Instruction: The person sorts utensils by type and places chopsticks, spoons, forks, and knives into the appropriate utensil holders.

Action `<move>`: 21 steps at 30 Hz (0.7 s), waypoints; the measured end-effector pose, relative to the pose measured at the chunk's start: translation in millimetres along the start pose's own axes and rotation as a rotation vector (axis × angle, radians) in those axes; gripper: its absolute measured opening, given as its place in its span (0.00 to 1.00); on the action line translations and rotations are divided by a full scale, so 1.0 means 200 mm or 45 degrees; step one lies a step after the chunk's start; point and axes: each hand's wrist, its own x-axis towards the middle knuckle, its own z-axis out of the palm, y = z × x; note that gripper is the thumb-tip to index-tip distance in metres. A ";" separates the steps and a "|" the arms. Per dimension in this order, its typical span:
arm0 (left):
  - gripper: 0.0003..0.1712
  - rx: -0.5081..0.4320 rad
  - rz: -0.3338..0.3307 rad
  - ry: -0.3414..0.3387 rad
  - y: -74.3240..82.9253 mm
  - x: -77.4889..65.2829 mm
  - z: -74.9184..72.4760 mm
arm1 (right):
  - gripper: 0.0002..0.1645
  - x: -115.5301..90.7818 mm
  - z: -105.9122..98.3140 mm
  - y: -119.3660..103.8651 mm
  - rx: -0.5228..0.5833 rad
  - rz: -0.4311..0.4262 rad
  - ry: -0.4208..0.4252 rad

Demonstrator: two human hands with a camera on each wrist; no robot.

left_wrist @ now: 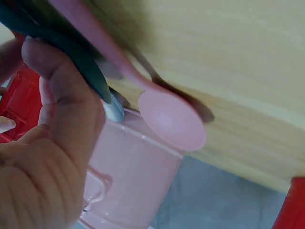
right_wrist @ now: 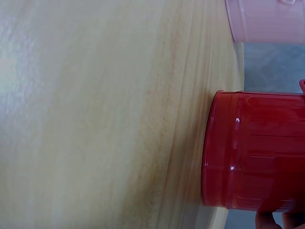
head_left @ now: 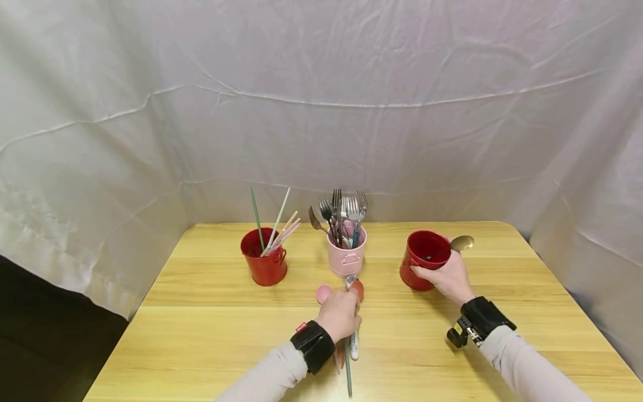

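Note:
My left hand (head_left: 340, 315) is over a small pile of utensils at the table's middle, its fingers pinching an orange-red spoon (head_left: 357, 289). Under and beside it lie a pink spoon (left_wrist: 171, 121), a silver spoon (head_left: 351, 278), a green stick (head_left: 349, 375) and a white handle (head_left: 354, 347). A teal, pointed utensil end (left_wrist: 88, 67) passes close behind its fingers in the left wrist view. My right hand (head_left: 452, 279) grips the right-hand red bucket (right_wrist: 267, 152) by its side, thumb in front. A gold spoon (head_left: 462, 243) leans out over that bucket's right rim.
A pink bucket (head_left: 346, 261) full of forks (head_left: 346, 209) stands just beyond the pile. Another red bucket (head_left: 267, 271), at left, holds several sticks (head_left: 281, 215). A grey-white curtain (head_left: 321, 111) hangs behind the wooden table (head_left: 211, 335).

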 end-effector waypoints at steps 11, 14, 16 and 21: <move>0.12 -0.180 0.037 0.001 -0.02 0.00 -0.01 | 0.45 0.00 0.00 0.00 -0.019 -0.004 -0.005; 0.10 -0.242 0.040 -0.012 -0.01 0.00 -0.03 | 0.45 0.00 0.00 0.00 -0.014 -0.007 -0.007; 0.09 -0.273 0.050 -0.015 0.00 0.00 -0.04 | 0.45 0.00 0.00 0.00 -0.008 -0.011 -0.007; 0.07 -0.274 0.130 0.005 0.03 0.02 -0.07 | 0.45 0.00 0.01 0.01 -0.015 -0.017 0.000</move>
